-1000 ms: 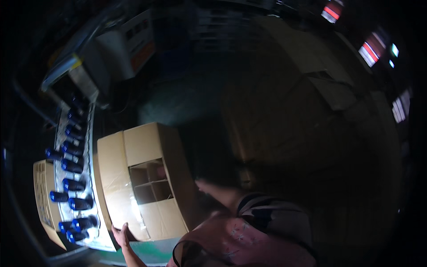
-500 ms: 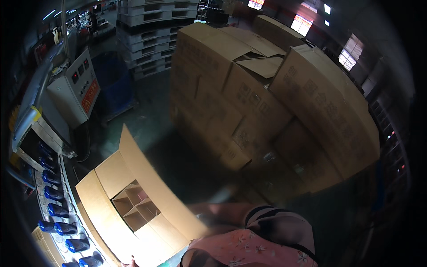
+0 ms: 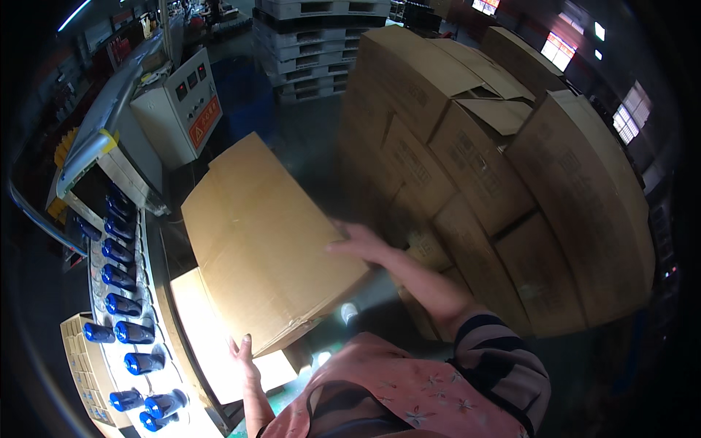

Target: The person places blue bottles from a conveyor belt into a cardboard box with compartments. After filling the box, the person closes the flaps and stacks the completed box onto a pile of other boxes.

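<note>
A large brown cardboard box (image 3: pixel 266 226) is between my two hands, its broad plain face up with a taped seam across it. My left hand (image 3: pixel 244 352) grips the near left corner, thumb at the edge. My right hand (image 3: pixel 356 242) is against the right side, its fingers partly hidden behind the edge. Beneath the box shows a brightly lit, pale flat surface (image 3: pixel 191 296); I cannot tell whether it is a tabletop or another carton. The inside of the box is out of sight.
On my left a conveyor (image 3: pixel 166 379) carries several dark-blue capped bottles (image 3: pixel 123 305). A divided carton (image 3: pixel 79 358) stands beyond it. Ahead are a control cabinet (image 3: pixel 175 109) and stacked grey pallets (image 3: pixel 314 66). Large stacked cartons (image 3: pixel 482 160) rise on the right.
The box has been turned: its open flaps and inner dividers showed before, now a closed face does. My right hand has come onto its right side. The view has swung left.
</note>
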{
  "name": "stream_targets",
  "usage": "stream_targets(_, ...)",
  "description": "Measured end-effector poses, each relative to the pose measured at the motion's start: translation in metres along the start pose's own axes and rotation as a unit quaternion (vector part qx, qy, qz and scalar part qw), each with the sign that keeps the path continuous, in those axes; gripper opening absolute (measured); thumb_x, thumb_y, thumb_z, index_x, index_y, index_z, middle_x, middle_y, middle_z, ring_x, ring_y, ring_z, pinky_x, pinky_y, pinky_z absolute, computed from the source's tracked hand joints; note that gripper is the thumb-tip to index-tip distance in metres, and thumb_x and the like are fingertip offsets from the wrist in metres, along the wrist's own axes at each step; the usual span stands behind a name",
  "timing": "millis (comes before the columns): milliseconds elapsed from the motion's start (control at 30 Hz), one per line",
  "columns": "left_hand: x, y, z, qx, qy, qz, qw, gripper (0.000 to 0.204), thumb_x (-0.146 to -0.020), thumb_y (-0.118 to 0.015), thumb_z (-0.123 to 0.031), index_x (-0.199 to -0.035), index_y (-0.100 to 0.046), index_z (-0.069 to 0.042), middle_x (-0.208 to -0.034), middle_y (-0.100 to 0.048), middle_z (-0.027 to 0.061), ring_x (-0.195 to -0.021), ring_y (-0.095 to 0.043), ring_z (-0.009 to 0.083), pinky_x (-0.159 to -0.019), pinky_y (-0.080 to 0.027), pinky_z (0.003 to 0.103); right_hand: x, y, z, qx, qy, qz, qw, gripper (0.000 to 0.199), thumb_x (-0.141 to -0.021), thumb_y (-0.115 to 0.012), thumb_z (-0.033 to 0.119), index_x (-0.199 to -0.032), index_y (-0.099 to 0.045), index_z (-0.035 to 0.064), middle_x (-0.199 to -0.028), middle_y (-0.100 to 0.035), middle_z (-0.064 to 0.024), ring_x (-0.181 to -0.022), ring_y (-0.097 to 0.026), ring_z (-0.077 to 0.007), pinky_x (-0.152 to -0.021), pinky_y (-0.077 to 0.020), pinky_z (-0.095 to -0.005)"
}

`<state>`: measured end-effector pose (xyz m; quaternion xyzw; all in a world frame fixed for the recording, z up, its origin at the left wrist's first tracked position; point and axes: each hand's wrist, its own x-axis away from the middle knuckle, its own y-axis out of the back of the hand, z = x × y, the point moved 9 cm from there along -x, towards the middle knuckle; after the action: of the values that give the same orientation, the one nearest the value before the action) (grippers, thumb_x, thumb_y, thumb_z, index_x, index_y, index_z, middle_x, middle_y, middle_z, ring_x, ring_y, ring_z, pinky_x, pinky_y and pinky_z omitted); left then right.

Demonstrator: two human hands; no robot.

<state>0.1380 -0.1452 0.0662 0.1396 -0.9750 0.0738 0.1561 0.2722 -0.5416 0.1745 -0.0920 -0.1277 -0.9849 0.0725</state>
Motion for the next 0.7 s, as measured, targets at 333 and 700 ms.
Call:
stream_targets(333,-0.154,-0.21,-0.095,0.18,-0.113,0.11,0.971,0.066,-0.085,-0.061,-0.038,-0.136,-0.044,0.0,-0.131,-0.05,0.0137,-0.12,-0.047,0.0277,-0.101,-0.036,0.041,-0.111,0.187,0.103,0.014,0.163,-0.066,0.984,0.077,-0.079,-0.075,0.029,-0.144,-0.04,0.0046,-0.117,-0.065,-0.0128,-0.103,-0.06,-0.0165,-0.092,-0.0452,-0.0314)
stream_targets(700,-0.399,-0.467,-0.356,0.348,-0.156,0.202,0.902,0.055,-0.097,-0.047,-0.035,-0.139,-0.042,-0.001,-0.14,-0.047,0.0146,-0.13,-0.044,0.0289,-0.109,-0.032,0.043,-0.248,0.425,0.333,0.079,0.295,-0.221,0.926,0.061,-0.075,-0.075,0.035,-0.124,-0.061,0.002,-0.095,-0.066,-0.0055,-0.085,-0.059,-0.0105,-0.076,-0.0472,-0.0274)
